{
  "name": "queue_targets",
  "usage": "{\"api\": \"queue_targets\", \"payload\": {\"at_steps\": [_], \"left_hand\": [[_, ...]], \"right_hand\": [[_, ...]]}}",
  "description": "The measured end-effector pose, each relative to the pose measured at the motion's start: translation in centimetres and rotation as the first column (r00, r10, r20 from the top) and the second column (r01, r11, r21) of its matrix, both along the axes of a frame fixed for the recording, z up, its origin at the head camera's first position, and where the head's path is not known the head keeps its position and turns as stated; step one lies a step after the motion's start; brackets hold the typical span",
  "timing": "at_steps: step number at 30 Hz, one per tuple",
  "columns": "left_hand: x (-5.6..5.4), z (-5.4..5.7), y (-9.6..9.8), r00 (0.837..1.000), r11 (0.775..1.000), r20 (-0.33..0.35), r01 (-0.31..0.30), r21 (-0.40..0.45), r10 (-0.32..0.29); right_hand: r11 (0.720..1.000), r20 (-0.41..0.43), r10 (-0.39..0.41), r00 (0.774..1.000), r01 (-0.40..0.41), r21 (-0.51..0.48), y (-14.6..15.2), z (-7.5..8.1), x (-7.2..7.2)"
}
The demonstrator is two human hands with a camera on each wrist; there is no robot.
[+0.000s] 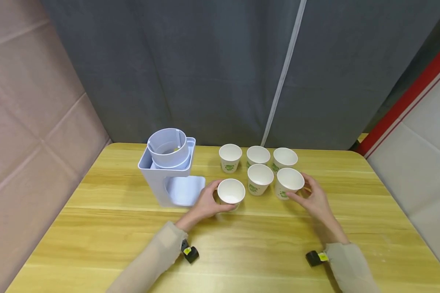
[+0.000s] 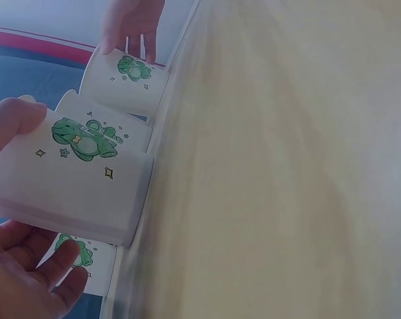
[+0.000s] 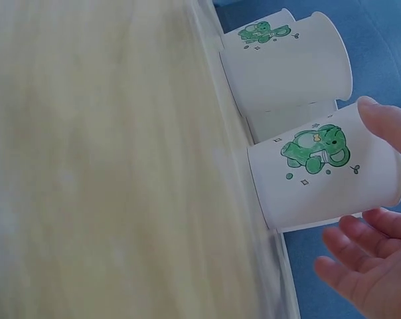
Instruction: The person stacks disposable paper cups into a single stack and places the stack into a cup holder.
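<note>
My left hand [image 1: 207, 203] holds the front-left paper cup [image 1: 231, 192] between thumb and fingers. In the left wrist view, the thumb lies near the rim of this white cup [image 2: 81, 183], which has a green cartoon animal print. At the front right, my right hand [image 1: 316, 200] grips another paper cup [image 1: 289, 180]. The right wrist view shows its thumb on the side of that cup [image 3: 326, 176], with the fingers at the opposite side. Between the two held cups stands a third one [image 1: 259, 179]. All the cups are upright, mouths up.
Behind the front row stand three more paper cups: left [image 1: 229, 156], middle [image 1: 258, 155] and right [image 1: 285, 157]. A pale lilac dispenser-like stand [image 1: 154, 183] with a round container [image 1: 167, 142] on top is left of the cups. A grey curtain [image 1: 205, 73] hangs behind the wooden table [image 1: 249, 252].
</note>
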State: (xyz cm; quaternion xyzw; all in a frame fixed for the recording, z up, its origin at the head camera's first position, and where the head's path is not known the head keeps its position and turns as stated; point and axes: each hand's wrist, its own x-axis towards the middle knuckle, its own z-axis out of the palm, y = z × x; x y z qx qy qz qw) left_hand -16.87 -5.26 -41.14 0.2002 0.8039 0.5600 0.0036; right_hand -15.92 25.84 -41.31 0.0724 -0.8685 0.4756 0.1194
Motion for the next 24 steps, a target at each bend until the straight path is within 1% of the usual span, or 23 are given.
{"api": "queue_targets", "payload": {"at_steps": [3,6,11,14,20,23,24], "left_hand": [[-0.8,-1.7,-0.1,1.0,1.0,-0.009,-0.004,0.002,0.004],[-1.6,-3.2,-0.2,1.0,1.0,-0.027,-0.006,0.002,0.006],[-1.7,-3.4,-0.4,0.998,1.0,-0.056,0.006,0.016,-0.005],[-1.7,-3.4,-0.4,0.998,1.0,-0.058,0.01,0.018,-0.009],[-1.7,-3.3,-0.3,0.999,1.0,-0.048,-0.002,0.008,0.002],[-1.5,-2.8,-0.2,0.999,1.0,-0.05,-0.005,0.005,0.005],[-1.2,-2.3,-0.2,0.999,1.0,-0.052,-0.004,-0.001,0.004]], "right_hand": [[1.0,0.0,-0.015,1.0,0.015,0.009,0.5,-1.4,-0.9],[0.999,0.003,-0.03,1.0,0.03,0.016,0.7,-2.0,-1.3],[1.0,0.012,-0.028,1.0,0.028,0.001,0.4,-1.9,-1.4],[0.999,0.021,-0.034,0.999,0.034,-0.003,0.3,-1.8,-1.4],[0.998,0.04,-0.064,0.997,0.063,0.026,0.2,-1.9,-1.8],[0.996,0.05,-0.08,0.996,0.079,0.032,0.2,-2.1,-2.0],[0.996,0.05,-0.083,0.995,0.082,0.033,0.2,-2.1,-2.0]]}}
